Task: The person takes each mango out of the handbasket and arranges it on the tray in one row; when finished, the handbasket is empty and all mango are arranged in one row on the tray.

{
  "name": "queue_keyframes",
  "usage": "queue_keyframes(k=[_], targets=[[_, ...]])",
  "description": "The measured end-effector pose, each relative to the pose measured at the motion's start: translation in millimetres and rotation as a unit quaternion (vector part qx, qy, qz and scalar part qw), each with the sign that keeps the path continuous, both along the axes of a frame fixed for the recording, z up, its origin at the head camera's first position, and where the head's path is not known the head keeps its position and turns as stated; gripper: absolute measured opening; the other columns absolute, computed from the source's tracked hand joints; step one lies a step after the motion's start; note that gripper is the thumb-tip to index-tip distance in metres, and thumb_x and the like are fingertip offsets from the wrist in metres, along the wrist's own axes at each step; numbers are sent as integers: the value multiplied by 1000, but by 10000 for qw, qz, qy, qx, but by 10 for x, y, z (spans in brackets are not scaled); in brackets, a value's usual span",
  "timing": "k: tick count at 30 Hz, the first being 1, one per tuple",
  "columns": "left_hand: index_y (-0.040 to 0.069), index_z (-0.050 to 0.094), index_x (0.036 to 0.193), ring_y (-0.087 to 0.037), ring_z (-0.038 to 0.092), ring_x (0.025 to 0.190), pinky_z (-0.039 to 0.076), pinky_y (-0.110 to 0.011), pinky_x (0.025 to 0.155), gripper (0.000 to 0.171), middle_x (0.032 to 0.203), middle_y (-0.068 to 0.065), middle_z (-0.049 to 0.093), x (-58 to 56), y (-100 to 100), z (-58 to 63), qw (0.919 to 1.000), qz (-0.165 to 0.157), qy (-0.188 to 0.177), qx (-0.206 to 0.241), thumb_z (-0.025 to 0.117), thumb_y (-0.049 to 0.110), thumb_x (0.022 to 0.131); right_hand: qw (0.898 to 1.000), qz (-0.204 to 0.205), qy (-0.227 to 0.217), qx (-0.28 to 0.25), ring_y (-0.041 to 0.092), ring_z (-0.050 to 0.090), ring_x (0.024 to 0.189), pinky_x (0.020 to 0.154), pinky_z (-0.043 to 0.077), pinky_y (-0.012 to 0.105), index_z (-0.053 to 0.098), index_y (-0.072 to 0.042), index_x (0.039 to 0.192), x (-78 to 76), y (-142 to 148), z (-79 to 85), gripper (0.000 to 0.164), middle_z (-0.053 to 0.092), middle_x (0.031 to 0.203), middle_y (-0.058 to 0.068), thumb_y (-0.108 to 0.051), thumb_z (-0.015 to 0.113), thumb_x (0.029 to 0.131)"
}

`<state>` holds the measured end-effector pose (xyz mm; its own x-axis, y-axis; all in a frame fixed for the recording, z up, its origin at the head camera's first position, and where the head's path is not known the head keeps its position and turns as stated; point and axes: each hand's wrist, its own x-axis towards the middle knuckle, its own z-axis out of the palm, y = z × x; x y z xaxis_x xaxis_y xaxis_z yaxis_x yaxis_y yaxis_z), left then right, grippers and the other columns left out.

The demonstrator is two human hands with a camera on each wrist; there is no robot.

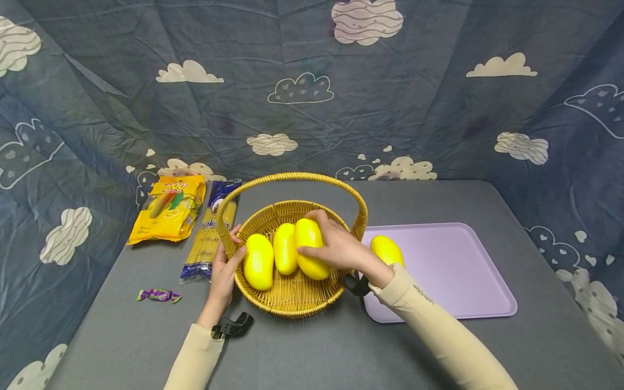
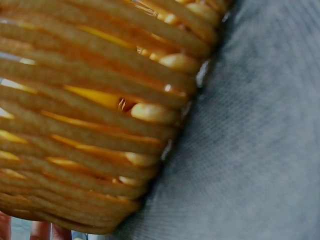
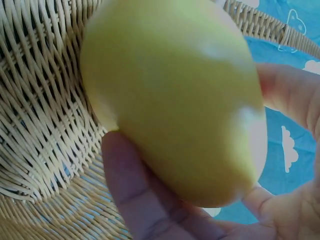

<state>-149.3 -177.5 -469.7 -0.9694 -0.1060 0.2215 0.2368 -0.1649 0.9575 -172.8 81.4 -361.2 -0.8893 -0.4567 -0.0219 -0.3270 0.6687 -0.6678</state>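
My right hand (image 1: 339, 242) grips a yellow mango (image 1: 309, 238) inside the wicker basket (image 1: 287, 311). The right wrist view shows this mango (image 3: 175, 100) close up, with thumb and fingers on opposite sides of it. Two more mangoes lie in the basket, one at the left (image 1: 259, 262) and one in the middle (image 1: 285, 249). At the basket's left side, my left hand (image 1: 224, 274) holds the rim near the handle's foot, thumb towards the inside. Woven slats of the basket (image 2: 90, 115) fill much of the left wrist view, hiding most of that hand.
A lilac tray (image 1: 448, 276) stands right of the basket, bearing another mango (image 1: 387, 249) partly behind my right sleeve. Left of the basket lie a spaghetti pack (image 1: 202, 246), a yellow snack bag (image 1: 168, 211) and a purple-wrapped candy (image 1: 158, 295). The basket's tall handle (image 1: 292, 177) arches above.
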Motion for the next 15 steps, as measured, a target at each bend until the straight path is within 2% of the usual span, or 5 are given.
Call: queue_keyframes(k=[6,15], targets=[[-11,39,115,-21,26,137,19,-37,113,27,150,-15,30,4,-1,-3,10000,-10,14,10,52,4,97,9991,-126,297,-292,23,54,98,82,47,40,35,-20,134,70,23,-12,68,54,119,12,-38,73,82],[-11,39,116,-20,26,137,19,-36,112,28,150,-13,31,0,1,3,10000,-10,-7,-1,52,5,97,9925,-139,714,-980,17,54,98,81,48,36,41,-25,136,168,76,-10,68,51,130,-1,-41,75,80]])
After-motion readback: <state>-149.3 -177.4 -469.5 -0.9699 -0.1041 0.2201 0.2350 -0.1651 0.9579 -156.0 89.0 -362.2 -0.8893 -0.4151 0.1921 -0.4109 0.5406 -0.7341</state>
